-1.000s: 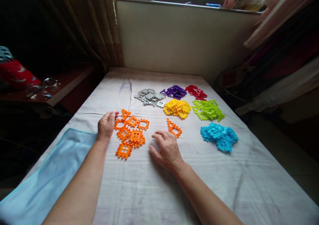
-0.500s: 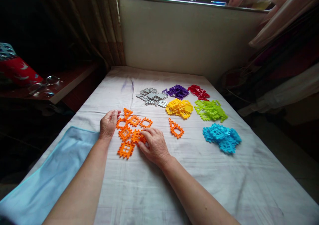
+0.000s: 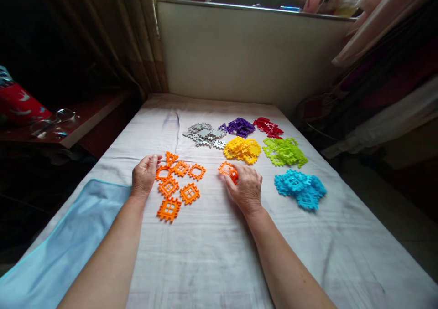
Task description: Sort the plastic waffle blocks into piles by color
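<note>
My right hand (image 3: 245, 187) is closed on an orange piece (image 3: 226, 168), near the middle of the sheet; other orange shows under its fingers, partly hidden. My left hand (image 3: 145, 174) rests at the left edge of a loose group of orange pieces, its fingers pressed together beside an orange triangle (image 3: 171, 158). I cannot make out anything in it. The group holds several squares, among them a window piece (image 3: 169, 209) nearest me and another window piece (image 3: 189, 193) at its right. Just beyond my right hand lies a yellow pile (image 3: 242, 150).
Grey (image 3: 204, 134), purple (image 3: 240, 127), red (image 3: 268, 127), green (image 3: 285, 152) and blue (image 3: 300, 188) piles lie farther back and right on the sheet (image 3: 205, 263). A light blue cloth (image 3: 85, 227) covers the left edge. Glasses (image 3: 65, 115) sit on a side table.
My right hand has moved right from the orange group with an orange piece, to where a separate orange piece lay. The window piece it was covering now shows. My left hand stays beside the group.
</note>
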